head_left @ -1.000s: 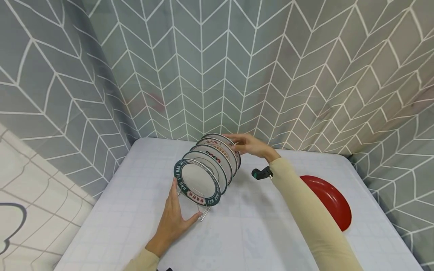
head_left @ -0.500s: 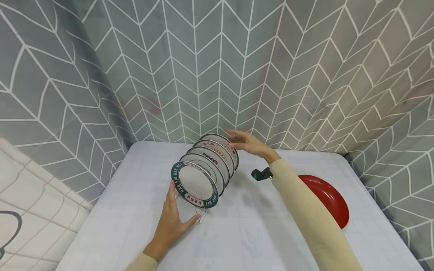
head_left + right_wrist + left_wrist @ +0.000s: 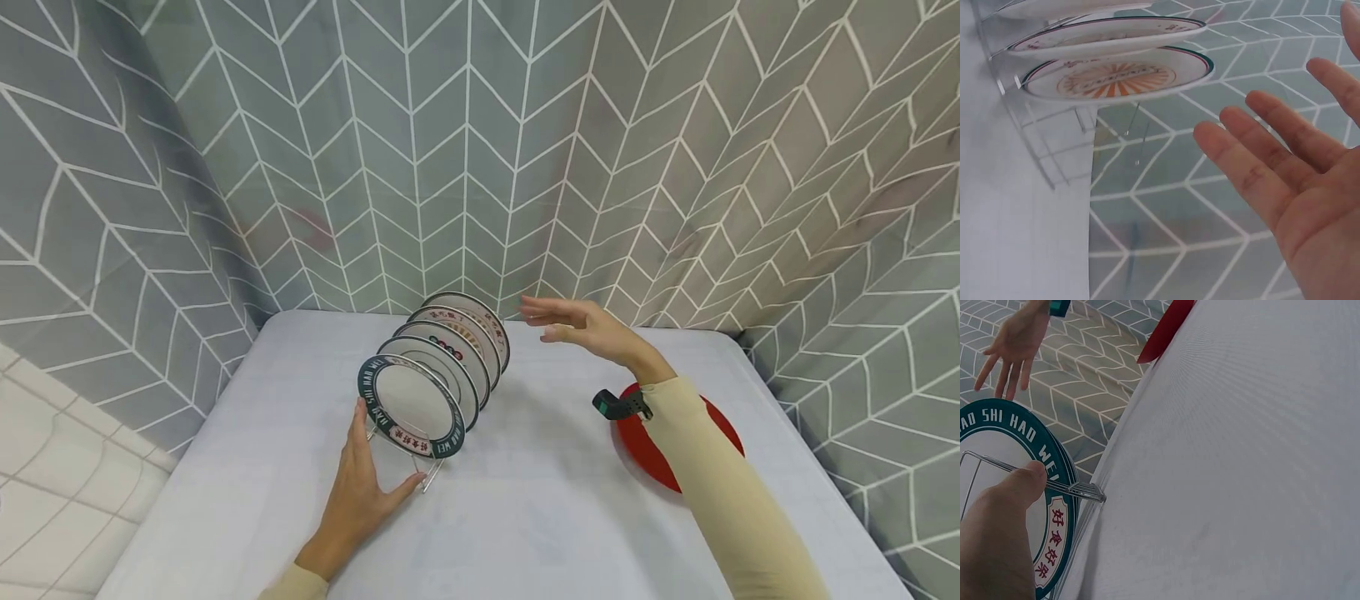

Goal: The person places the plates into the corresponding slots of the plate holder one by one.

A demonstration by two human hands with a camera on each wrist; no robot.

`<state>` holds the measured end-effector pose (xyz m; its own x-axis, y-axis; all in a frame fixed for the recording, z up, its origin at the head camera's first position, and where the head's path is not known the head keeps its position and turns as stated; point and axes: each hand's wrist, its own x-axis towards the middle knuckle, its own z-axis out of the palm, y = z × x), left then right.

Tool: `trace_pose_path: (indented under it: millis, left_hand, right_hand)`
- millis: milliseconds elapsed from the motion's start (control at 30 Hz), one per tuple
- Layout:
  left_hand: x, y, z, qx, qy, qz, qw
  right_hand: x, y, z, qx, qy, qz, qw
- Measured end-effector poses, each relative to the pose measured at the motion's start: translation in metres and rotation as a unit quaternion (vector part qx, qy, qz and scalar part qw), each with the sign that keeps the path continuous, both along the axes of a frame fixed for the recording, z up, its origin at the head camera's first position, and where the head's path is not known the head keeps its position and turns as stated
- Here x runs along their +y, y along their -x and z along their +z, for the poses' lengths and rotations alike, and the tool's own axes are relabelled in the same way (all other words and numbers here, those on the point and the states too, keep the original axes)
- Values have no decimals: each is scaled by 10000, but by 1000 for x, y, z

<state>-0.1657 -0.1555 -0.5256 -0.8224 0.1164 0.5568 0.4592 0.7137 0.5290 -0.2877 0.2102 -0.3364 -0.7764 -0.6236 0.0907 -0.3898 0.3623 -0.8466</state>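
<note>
Several round plates stand on edge in a row in a wire plate rack (image 3: 432,477). The front plate (image 3: 412,400) has a dark green rim with white lettering and red characters. My left hand (image 3: 352,483) holds the rack's front end, its thumb (image 3: 1034,475) lying against the wire and its fingers along the left side; the fingertips are partly hidden. Off to the right of the rearmost plate, my right hand (image 3: 592,329) hovers with fingers extended, touching nothing. In the right wrist view, a plate with an orange sunburst (image 3: 1116,81) is nearest that hand (image 3: 1310,181).
A red plate (image 3: 645,454) lies on the right of the white tabletop (image 3: 517,517), partly covered by the right forearm. Grey curtains (image 3: 375,167) with white chevron lines hang behind the table and at its sides.
My right hand has come away from the rearmost plates and moved to the right. My left hand stays at the rack. The whole head view has shifted slightly.
</note>
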Motion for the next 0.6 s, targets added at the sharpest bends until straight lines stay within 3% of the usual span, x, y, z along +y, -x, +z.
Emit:
trace_pose_path:
  millis: [167, 400, 600]
  left_hand:
    - [3, 0, -2, 15, -95, -28, 10000]
    - [7, 0, -2, -23, -102, -72, 9999]
    - [3, -2, 2, 58, -105, 24, 9999]
  right_hand:
    - [33, -24, -7, 26, 63, -153, 9999]
    - [89, -56, -36, -65, 69, -558, 9984]
    - [109, -73, -41, 12, -57, -955, 9954]
